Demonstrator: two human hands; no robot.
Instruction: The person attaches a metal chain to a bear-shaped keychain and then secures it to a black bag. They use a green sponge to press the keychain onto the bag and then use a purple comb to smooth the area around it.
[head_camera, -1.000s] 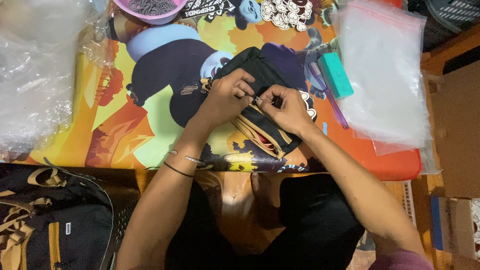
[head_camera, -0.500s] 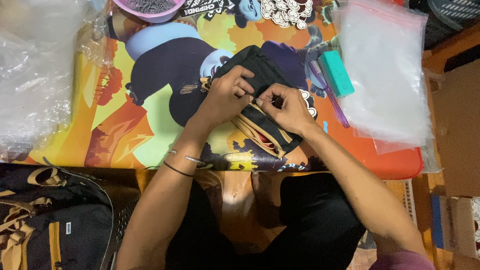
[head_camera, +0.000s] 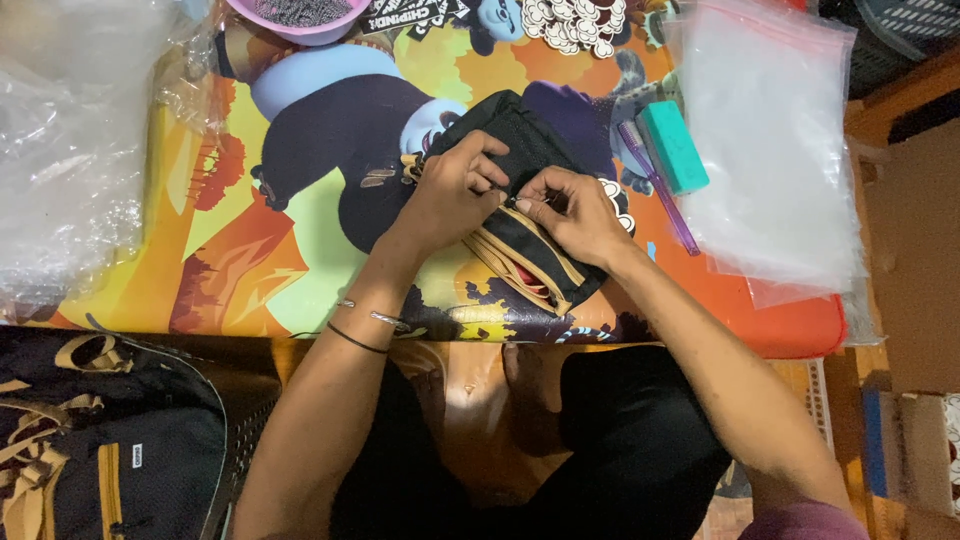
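two hands meet on one black pouch (head_camera: 520, 160) with tan zipper trim, which lies near the middle of a bright cartoon-printed table top (head_camera: 300, 270). the left hand (head_camera: 455, 190) is curled over the pouch's upper half, fingers pressed into the fabric. the right hand (head_camera: 575, 210) sits just beside it on the pouch, thumb and forefinger pinched shut on a small part at the zipper line; the part itself is too small to make out. the two sets of fingertips nearly touch. the pouch's lower end gapes a little, showing red lining.

right of the pouch: a purple toothbrush (head_camera: 660, 190) lying slantwise, touching a teal block (head_camera: 672, 145). further right, a stack of clear zip bags (head_camera: 780, 150) overhangs the table edge.

above the pouch, at the far edge: a pink bowl (head_camera: 300, 20) of dark small pieces.

left of the pouch, well apart: crumpled clear plastic (head_camera: 70, 150). below-left, off the table: a black bag with tan straps (head_camera: 100, 440).
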